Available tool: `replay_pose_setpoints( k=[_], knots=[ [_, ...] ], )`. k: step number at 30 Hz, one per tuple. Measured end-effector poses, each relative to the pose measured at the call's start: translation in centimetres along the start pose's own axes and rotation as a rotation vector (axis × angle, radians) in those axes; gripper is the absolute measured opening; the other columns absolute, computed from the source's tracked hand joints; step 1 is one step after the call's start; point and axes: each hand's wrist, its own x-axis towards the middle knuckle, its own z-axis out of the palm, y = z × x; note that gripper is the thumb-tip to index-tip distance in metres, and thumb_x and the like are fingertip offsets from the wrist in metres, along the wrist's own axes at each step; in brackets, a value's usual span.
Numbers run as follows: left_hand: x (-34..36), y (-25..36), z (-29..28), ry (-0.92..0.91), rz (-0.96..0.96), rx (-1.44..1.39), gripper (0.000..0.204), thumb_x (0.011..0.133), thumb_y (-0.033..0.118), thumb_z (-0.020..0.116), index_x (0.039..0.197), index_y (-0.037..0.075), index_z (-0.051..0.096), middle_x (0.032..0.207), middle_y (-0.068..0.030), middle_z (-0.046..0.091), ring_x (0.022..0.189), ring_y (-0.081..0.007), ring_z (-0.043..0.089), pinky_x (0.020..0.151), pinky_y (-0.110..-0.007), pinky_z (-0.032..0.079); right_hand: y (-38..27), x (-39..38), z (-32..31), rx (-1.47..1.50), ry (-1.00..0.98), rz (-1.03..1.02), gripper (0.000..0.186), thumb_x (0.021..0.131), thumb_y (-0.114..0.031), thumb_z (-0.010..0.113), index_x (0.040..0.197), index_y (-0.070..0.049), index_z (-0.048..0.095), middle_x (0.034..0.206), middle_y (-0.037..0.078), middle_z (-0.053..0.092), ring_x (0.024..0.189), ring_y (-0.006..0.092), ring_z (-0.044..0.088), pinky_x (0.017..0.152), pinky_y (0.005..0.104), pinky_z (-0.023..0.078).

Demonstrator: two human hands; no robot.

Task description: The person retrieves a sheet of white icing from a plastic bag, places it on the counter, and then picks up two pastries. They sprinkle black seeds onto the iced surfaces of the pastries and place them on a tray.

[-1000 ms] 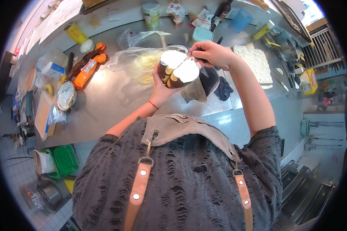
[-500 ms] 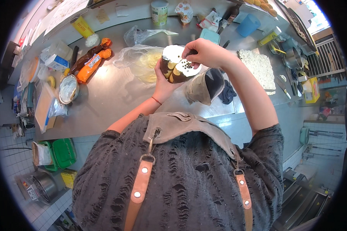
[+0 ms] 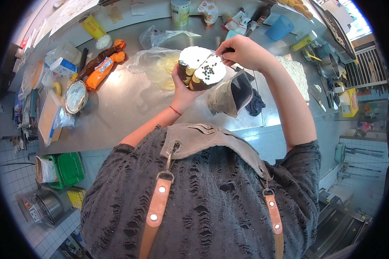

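Observation:
My left hand holds up a dark split pastry above the steel counter. Both halves are topped with white cream, and pale round slices show along the side. Small dark chips dot the right half. My right hand hovers just over that half, fingertips pinched together at the cream's far edge. What the fingertips pinch is too small to tell. An open grey pouch with dark contents stands on the counter right below the pastry.
A clear plastic bag with pale yellow contents lies behind the pastry. Orange and brown packets and a covered bowl sit to the left. A dark cloth, a white mat and a blue cup are to the right.
Dark chips now cover the right cream top, which looked plain white a second ago. Both hands have stayed together around the pastry, with the right fingers working over it.

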Motion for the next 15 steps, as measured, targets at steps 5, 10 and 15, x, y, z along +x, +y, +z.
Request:
replay_pose_setpoints(
  k=[5, 10, 15],
  knots=[
    [-0.1, 0.2, 0.1, 0.009, -0.004, -0.025, 0.124, 0.067, 0.009, 0.096, 0.154, 0.008, 0.008, 0.151, -0.0176, 0.034, 0.142, -0.0289, 0.042, 0.115, -0.043, 0.041, -0.4, -0.5, 0.4, 0.048, -0.019, -0.006, 0.022, 0.092, -0.003, 0.063, 0.11, 0.003, 0.075, 0.096, 0.015, 0.077, 0.088, 0.0198, 0.077, 0.083, 0.0319, 0.062],
    [-0.3, 0.8, 0.2, 0.021, -0.021, -0.035, 0.123, 0.069, 0.01, 0.095, 0.155, 0.008, 0.007, 0.152, -0.0177, 0.034, 0.142, -0.0289, 0.042, 0.114, -0.043, 0.042, -1.5, -1.1, 0.8, -0.014, -0.051, -0.04, 0.022, 0.092, -0.003, 0.064, 0.109, 0.001, 0.076, 0.096, 0.013, 0.078, 0.085, 0.0178, 0.077, 0.081, 0.0314, 0.061],
    [-0.3, 1.2, 0.1, 0.027, -0.011, -0.024, 0.123, 0.069, 0.009, 0.096, 0.155, 0.008, 0.007, 0.152, -0.0175, 0.034, 0.141, -0.0288, 0.042, 0.114, -0.043, 0.042, -2.1, -1.6, 1.0, -0.051, -0.026, -0.06, 0.018, 0.093, -0.003, 0.067, 0.108, 0.003, 0.075, 0.088, 0.008, 0.074, 0.079, 0.0115, 0.073, 0.076, 0.0267, 0.059]
  ],
)
